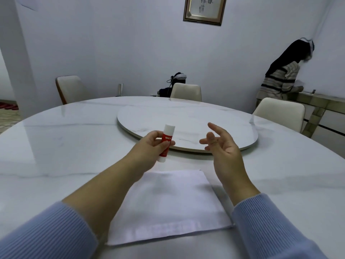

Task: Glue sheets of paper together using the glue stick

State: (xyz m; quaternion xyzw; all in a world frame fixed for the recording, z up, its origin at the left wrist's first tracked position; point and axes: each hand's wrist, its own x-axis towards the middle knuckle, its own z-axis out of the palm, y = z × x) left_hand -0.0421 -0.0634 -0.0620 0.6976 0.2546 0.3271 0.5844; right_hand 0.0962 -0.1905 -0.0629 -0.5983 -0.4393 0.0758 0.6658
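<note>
My left hand (147, 148) holds a red and white glue stick (166, 142) between thumb and fingers, above the table, white cap on and pointing up and away. To the right of the stick, my right hand (221, 144) hovers with fingers spread and relaxed, touching nothing. A stack of white paper sheets (168, 204) lies flat on the table below and between my forearms, near the front edge.
The round white marble table (65, 146) carries a raised turntable (186, 120) just beyond my hands. Cream chairs (185, 92) stand around the far side. Another person (281, 75) stands at a side counter at the far right.
</note>
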